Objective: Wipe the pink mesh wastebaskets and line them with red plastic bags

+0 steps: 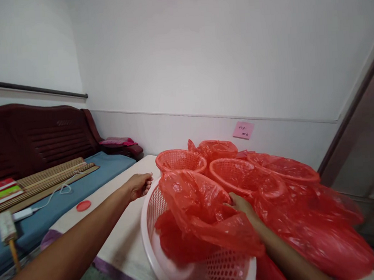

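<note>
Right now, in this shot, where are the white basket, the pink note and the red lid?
white basket (148,241), head view, point on its rim
pink note (243,130), head view, point on its middle
red lid (83,205), head view, point on its top face

Left hand (139,186) sits open just off the rim of a white plastic basket (152,240), while the right hand (241,205) seems to be pushing on the red plastic bag (198,211) lining it. More red-lined baskets (180,161) sit right behind.

Soft, even indoor light; faint shadows; bowed edges; blurred bottom.
</note>
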Action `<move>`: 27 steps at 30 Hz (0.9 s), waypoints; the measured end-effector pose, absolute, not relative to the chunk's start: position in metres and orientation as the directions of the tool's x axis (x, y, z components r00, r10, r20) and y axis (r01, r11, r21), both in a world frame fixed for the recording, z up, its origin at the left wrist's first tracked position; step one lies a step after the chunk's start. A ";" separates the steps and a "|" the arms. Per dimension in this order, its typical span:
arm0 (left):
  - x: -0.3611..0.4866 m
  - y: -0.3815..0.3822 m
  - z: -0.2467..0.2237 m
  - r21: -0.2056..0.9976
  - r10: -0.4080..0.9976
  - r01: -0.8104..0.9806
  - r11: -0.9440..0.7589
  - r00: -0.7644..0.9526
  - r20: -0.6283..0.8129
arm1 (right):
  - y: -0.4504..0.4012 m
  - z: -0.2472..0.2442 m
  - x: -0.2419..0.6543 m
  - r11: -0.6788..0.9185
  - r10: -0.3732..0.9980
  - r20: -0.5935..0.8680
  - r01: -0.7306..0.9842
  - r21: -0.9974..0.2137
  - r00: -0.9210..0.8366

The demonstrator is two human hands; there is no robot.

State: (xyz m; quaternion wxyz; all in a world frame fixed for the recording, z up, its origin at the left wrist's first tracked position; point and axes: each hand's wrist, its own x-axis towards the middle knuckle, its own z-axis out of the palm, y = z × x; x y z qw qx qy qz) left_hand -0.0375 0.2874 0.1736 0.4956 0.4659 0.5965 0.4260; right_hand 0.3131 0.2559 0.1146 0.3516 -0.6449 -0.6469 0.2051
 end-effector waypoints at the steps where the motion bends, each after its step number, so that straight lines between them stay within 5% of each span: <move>1: -0.041 0.283 0.177 0.967 0.978 0.163 0.195 -0.109 -0.179 | 0.256 0.114 0.312 0.082 0.978 0.192 0.698 -0.711 0.081; 12: -0.028 0.226 0.226 0.881 0.994 0.464 0.088 0.010 -0.105 | 0.260 0.121 0.295 0.067 0.976 0.204 0.798 -0.600 0.071; 20: -0.043 0.233 0.199 0.987 0.992 0.122 0.108 -0.084 -0.098 | 0.252 0.125 0.295 0.069 0.978 0.197 0.794 -0.604 0.064; 27: -0.060 0.241 0.154 0.965 0.981 -0.177 0.191 0.048 -0.186 | 0.254 0.117 0.299 0.082 0.978 0.194 0.721 -0.688 0.073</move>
